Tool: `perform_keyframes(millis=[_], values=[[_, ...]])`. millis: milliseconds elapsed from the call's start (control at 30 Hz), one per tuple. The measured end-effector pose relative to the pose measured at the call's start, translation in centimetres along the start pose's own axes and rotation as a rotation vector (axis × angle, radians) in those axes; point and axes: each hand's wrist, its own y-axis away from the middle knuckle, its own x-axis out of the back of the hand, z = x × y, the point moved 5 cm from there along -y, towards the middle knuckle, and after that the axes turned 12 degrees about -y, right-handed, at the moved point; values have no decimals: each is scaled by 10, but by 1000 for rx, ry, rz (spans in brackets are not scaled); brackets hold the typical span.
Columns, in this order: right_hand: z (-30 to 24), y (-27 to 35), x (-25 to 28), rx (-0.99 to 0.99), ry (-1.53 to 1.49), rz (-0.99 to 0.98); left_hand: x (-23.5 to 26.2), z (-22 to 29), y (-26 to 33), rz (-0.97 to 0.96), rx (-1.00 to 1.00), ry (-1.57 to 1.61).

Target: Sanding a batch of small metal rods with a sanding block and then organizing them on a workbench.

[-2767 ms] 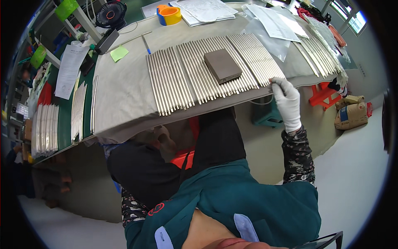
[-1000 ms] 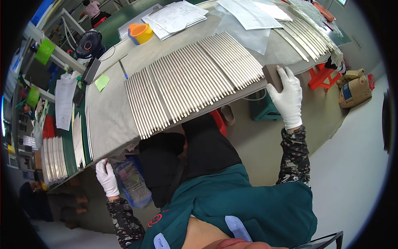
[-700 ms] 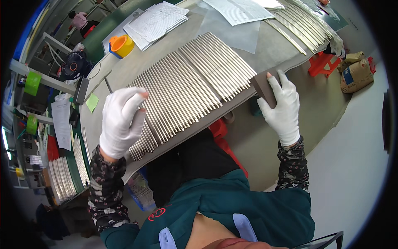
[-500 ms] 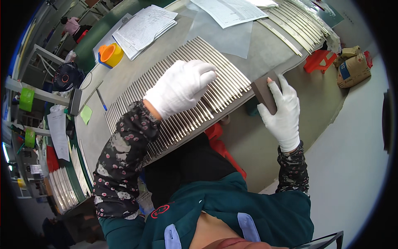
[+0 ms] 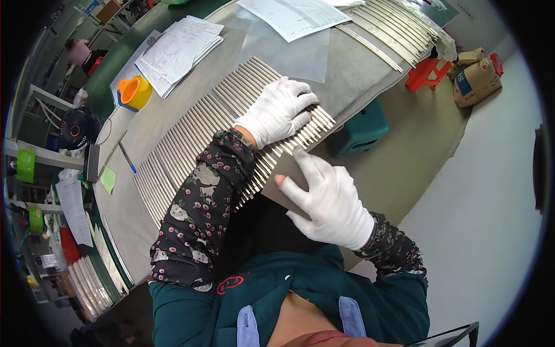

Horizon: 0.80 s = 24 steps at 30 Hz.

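Centrally, a row of thin pale metal strips (image 5: 196,139) lies side by side across a grey table (image 5: 358,69), reaching its near edge. The gloved left hand (image 5: 280,110) rests flat on the strips' right end, fingers together. Just below, the gloved right hand (image 5: 329,199), fingers spread, presses a flat grey block (image 5: 277,182) against the strip ends. Farther off sit papers (image 5: 179,49) and an orange tape roll (image 5: 134,92).

Our left hand (image 5: 280,110) in a white glove lies flat, arm stretched forward. Our right hand (image 5: 329,199) is closer to us, fingers spread and pointing up.
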Motion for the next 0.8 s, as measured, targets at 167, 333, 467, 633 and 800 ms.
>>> perform_keyframes(millis=[167, 333, 467, 633, 800], values=[[67, -1, 38, -221, 380, 190, 0, 5, -8, -102, 69, -20], [16, -6, 28, -190, 207, 197, 3, -1, 3, -35, 58, 11], [38, 9, 51, -255, 382, 325, -3, -6, 2, -113, 57, 70], [58, 37, 54, -359, 401, 273, 11, -3, 2, -76, -99, -225], [71, 41, 49, -392, 386, 306, 1, -3, -4, -213, -120, -313]])
